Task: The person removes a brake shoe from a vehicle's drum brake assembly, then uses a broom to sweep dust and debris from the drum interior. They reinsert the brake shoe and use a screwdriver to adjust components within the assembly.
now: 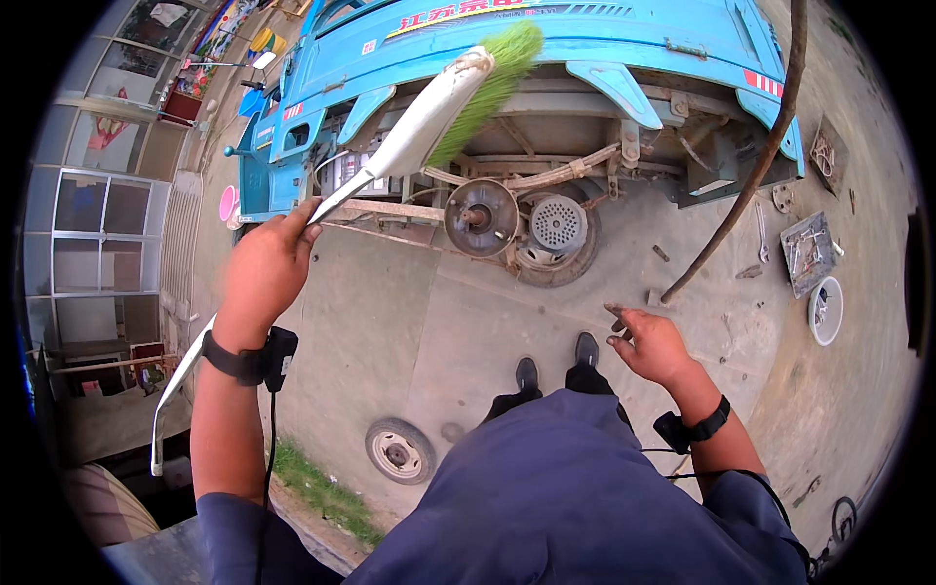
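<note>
My left hand (273, 258) is closed on the long white handle of a brush (429, 107), whose green bristles reach up before the blue truck body (536, 34). Under that body, a bare brake drum (478, 215) on rusty linkage sits beside a perforated metal disc (559, 224) and a tire. My right hand (639, 336) is low on the right with its fingers apart, holding nothing, near the foot of a leaning wooden pole (721, 224).
On the ground at the right are a tool tray (807, 252), a white bucket (825, 310) and wrenches (762, 234). A loose wheel (400, 450) lies below me beside a grass strip (322, 492). My shoes (586, 351) stand on concrete. Glazed building fronts (107, 234) line the left side.
</note>
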Demonstrator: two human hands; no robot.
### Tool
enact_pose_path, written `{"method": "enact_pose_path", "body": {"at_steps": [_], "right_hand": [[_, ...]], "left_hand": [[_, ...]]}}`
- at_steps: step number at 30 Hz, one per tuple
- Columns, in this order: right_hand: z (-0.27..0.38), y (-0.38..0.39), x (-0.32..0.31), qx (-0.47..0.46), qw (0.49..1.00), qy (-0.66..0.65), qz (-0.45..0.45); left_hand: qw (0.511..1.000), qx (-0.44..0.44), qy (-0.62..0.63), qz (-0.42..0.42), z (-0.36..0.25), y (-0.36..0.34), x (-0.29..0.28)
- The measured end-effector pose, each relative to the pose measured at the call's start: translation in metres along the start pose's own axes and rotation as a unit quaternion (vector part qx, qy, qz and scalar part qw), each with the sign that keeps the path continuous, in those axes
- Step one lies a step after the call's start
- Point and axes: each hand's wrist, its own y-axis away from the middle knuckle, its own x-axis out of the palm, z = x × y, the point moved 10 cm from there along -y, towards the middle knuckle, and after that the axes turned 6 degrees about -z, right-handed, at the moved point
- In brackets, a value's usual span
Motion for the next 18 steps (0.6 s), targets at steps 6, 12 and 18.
{"method": "enact_pose_path", "body": {"at_steps": [6, 12, 18], "right_hand": [[0.008, -0.005, -0.007, -0.012, 1.000, -0.005, -0.008], [-0.017, 0.011, -0.013, 0.031, 0.999, -0.022, -0.032], [-0.014, 0.001, 0.001, 0.016, 0.999, -0.026, -0.021]], "left_hand": [[0.988, 0.049, -0.070, 0.129, -0.013, -0.010, 0.056], [0.960, -0.006, -0.228, 0.161, 0.066, -0.003, -0.022], [0.994, 0.067, 0.045, 0.072, -0.033, -0.039, -0.001]]}}
